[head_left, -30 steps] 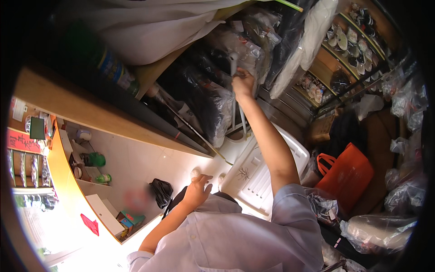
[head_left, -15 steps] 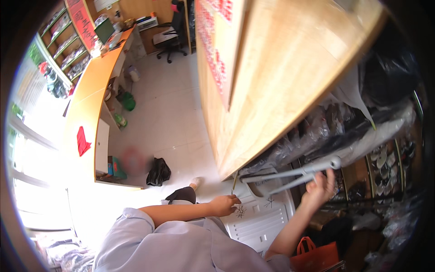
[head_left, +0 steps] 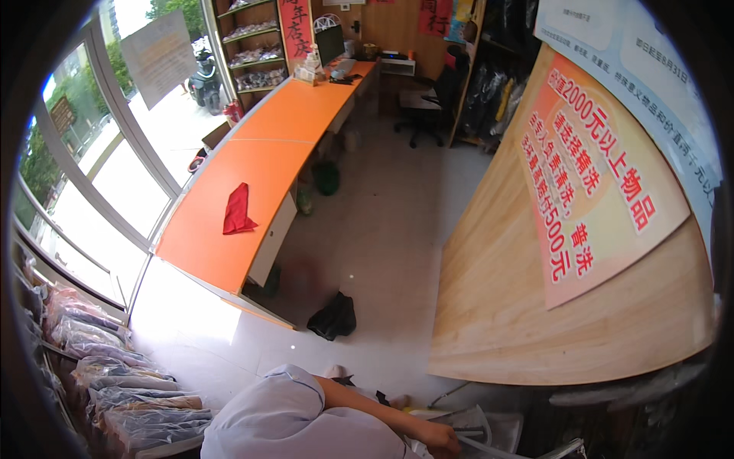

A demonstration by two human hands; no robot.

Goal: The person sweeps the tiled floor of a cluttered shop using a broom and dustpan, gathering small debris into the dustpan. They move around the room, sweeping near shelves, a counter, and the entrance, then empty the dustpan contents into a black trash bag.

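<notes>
1 left hand [head_left: 440, 438], partly curled at grey frame [head_left: 482, 446], perhaps for steadying; cannot confirm grip. Right hand unseen.

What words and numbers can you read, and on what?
I can't copy the writing, only say where it is:
Poster on the wooden panel: big red characters, numbers.
Pale blue sheet beside it: smaller dark characters.
Red banner by the shelves: dark characters.
Red sign on the back wall: dark characters.
Sheet on the glass, brown board outside: too blurred.
</notes>
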